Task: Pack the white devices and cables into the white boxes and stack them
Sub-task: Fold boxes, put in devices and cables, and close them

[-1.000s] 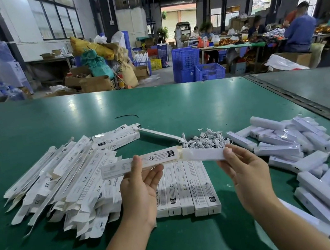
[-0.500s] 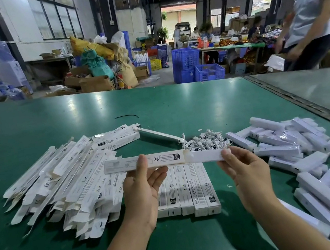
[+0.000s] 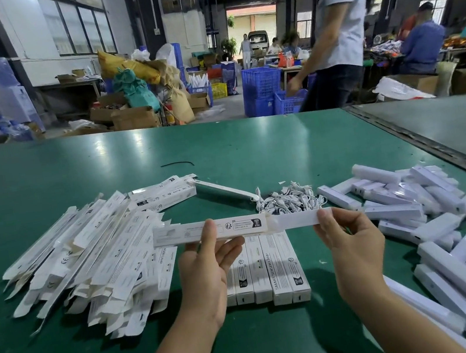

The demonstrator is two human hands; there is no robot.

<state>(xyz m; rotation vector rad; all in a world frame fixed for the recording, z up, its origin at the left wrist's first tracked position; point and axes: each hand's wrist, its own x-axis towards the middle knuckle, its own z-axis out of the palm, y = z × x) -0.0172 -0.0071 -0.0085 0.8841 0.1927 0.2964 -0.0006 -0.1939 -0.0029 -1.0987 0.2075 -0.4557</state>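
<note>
Green matting covers the worktop [image 3: 70,172], which runs from the near edge to the far workshop floor. On its left lies a wide heap of flat boxes [image 3: 86,262], white and unfolded, fanned over one another. On its right a pile of loose devices [image 3: 408,202], white bars, spreads from the middle down to the near right corner. Beyond the far edge a standing person [image 3: 338,20] in a pale shirt is blurred, just beside stacked blue crates [image 3: 260,88].

In the near middle a row of packed boxes [image 3: 272,268] lies side by side, long sides touching, one printed SMART SENSOR LAMP.

Above that row the left hand [image 3: 207,267] holds up the held box [image 3: 210,231] level, lengthwise left to right. Its grip is clamped on the box, thumb on the near face and fingers behind. The right hand [image 3: 350,243] pinches the right end of a white device [image 3: 297,219], its grip closed on it with the thumb on the near side. The device lies in line with the box, and its left end meets the box's open right end. How far in it reaches cannot be told.

Just beyond the device a tangle of white cables [image 3: 291,200] rests on the worktop, between the two piles. Farther off lies a thin black strand [image 3: 177,164], well apart from everything else.
</note>
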